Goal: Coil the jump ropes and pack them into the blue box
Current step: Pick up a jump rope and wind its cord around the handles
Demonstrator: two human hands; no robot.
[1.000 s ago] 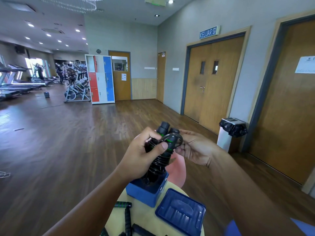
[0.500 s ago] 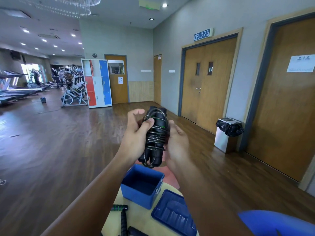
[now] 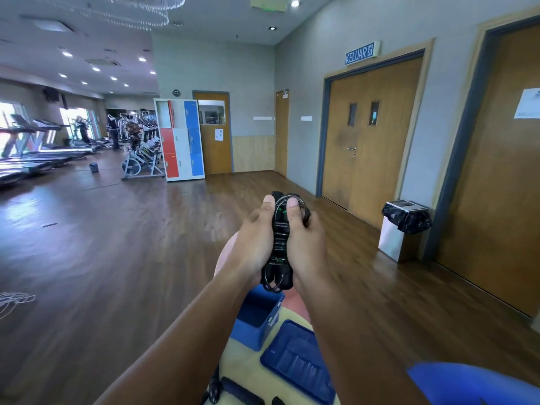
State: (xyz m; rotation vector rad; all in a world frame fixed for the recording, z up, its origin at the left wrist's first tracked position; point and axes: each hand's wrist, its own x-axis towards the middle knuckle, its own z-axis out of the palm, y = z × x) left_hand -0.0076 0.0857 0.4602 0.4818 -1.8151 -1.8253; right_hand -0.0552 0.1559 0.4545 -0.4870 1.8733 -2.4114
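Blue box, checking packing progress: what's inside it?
The blue box shows only bare interior; the left forearm hides one side. The coiled jump rope is above, not inside.

Support: round table (image 3: pixel 244 365), pale yellow top with a pink-red section (image 3: pixel 293 305) on the far side. Only part of it is in frame.

On the table:
- blue box (image 3: pixel 251 336), upright, open top, on the far left of the yellow area; its inside is in shadow.
- blue lid (image 3: pixel 298 366), flat on the top just beside the box, nearer and to the right, moulded recesses facing up.
- black handle (image 3: pixel 242 391) at the near edge, lying flat, blurred and cut off by the frame.
- black cord (image 3: pixel 214 385) at the near left rim, just beside the handle; contact between them cannot be told.

The table stands on a dark wood floor (image 3: pixel 117 252).
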